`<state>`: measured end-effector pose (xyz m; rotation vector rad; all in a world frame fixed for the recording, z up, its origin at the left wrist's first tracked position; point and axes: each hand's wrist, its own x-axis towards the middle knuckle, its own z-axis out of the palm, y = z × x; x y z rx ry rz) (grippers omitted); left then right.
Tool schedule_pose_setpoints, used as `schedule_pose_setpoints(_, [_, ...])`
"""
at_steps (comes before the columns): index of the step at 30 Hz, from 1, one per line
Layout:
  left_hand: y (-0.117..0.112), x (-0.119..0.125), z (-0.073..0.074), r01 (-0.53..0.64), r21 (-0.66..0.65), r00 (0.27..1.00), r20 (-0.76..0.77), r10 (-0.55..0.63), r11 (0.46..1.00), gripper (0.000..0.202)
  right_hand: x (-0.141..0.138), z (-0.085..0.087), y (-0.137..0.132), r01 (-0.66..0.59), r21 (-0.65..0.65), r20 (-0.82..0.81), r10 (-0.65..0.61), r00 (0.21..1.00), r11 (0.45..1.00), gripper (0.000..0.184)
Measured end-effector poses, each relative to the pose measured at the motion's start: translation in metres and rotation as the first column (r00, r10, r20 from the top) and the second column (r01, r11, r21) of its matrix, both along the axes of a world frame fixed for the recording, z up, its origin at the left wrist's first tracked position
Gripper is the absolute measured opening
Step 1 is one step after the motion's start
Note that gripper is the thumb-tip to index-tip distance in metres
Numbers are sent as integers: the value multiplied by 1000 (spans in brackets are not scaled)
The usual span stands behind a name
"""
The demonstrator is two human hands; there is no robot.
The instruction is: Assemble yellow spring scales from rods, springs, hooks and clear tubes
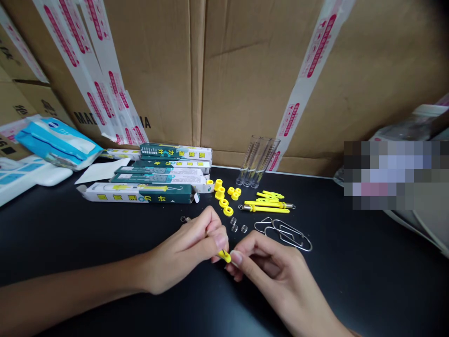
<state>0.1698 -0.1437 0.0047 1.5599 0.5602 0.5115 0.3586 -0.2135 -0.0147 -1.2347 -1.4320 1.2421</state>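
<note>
Our left hand (pixel 184 250) is curled closed, its fingers (pixel 213 238) pinching a small yellow plastic piece (pixel 224 255) that pokes out below them, right where our two hands meet at the middle of the black table (pixel 351 285). Our right hand (pixel 270 267) comes in from about 4 o'clock, nearly closed, with its thumb (pixel 236 258) right beside the yellow piece's end; we cannot tell whether it has hold of it. A tiny metal spring (pixel 184 218) lies just past the left hand at about 11 o'clock. At 12 o'clock sit yellow rings (pixel 220 196), and at about 1 o'clock lie three small loose springs (pixel 234 224), yellow strips (pixel 266 204) and large paper clips (pixel 284 235). Beyond them, three clear tubes (pixel 257 161) lean together against a cardboard box (pixel 280 84). Green-and-white boxes (pixel 140 193) are stacked at about 11 o'clock, and a blue packet (pixel 58 142) lies farther off at about 10 o'clock.
</note>
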Motion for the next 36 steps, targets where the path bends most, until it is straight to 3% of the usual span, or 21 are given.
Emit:
schedule_pose_setpoints(7, [1,-4,-5,45,125,994,-105,-32,991,50,0,0,0,17,95,92,-25,995,995,26])
schedule_pose_setpoints(13, [3,-3,-2,71,213,981,-192,-30,974,35,-3,0,-4,-48,155,137,27,990,987,22])
schedule_pose_setpoints(18, [4,-2,-2,54,112,995,-86,-45,992,36,-6,3,-6,-43,150,148,21,989,988,23])
schedule_pose_setpoints(24, [5,-1,-2,82,263,975,-222,-22,961,33,-4,5,-5,-59,173,216,21,976,983,22])
schedule_pose_setpoints(31, [7,-2,-7,116,300,973,-228,-47,947,33,-4,2,-5,-86,143,227,52,973,986,21])
schedule_pose_setpoints(36, [4,1,-4,47,311,966,-255,35,949,32,-5,3,-8,-103,142,198,73,978,985,21])
